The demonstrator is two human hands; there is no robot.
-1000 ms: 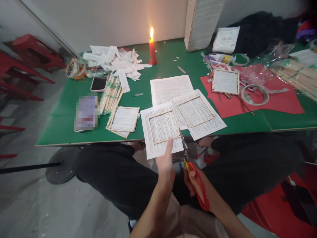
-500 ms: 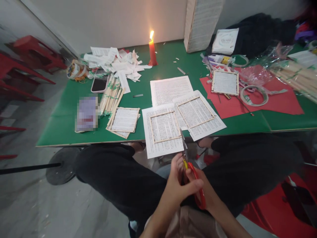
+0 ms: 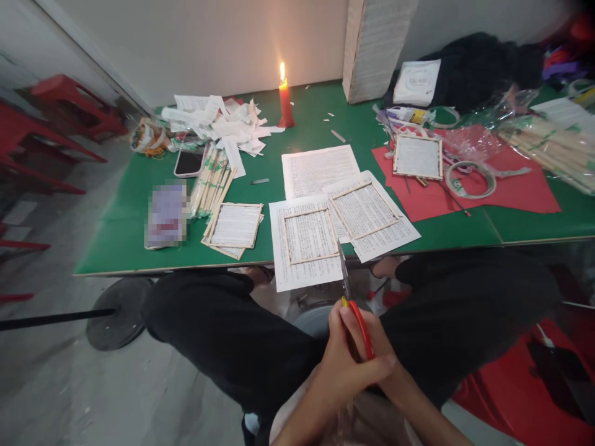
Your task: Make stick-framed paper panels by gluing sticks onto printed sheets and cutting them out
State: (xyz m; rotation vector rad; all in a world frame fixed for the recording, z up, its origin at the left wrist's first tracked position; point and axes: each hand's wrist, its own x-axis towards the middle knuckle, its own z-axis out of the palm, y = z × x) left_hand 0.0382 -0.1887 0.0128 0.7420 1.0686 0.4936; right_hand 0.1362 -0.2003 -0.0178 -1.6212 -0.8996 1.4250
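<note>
Our left hand (image 3: pixel 344 371) has come off the paper: earlier its fingertip pressed on the lower printed sheet (image 3: pixel 304 277), and now it has drawn back toward our lap and folds in against our right hand (image 3: pixel 393 379). Both hands sit close together and closed, fingers curled around the red handles of the scissors (image 3: pixel 359 325). The slim steel blades (image 3: pixel 343 269) stand up and forward from our grip, looking shut, and their tips reach the right edge of that sheet, near the counter's (image 3: pixel 307 114) front edge.

That sheet lies squarer now, with a frame of thin wooden sticks (image 3: pixel 308 208) on it. Overlapping it on the right is a second framed sheet (image 3: pixel 402 235), and a plain printed sheet (image 3: pixel 316 170) lies behind both. To the left are a small stick-framed page (image 3: pixel 232 226) and a bundle of chopsticks (image 3: pixel 209 183). Farther back stand a lit red candle (image 3: pixel 285 105) and a heap of paper offcuts (image 3: pixel 218 118). To the right, another framed page (image 3: pixel 417 157) rests on red paper (image 3: pixel 515 201)
</note>
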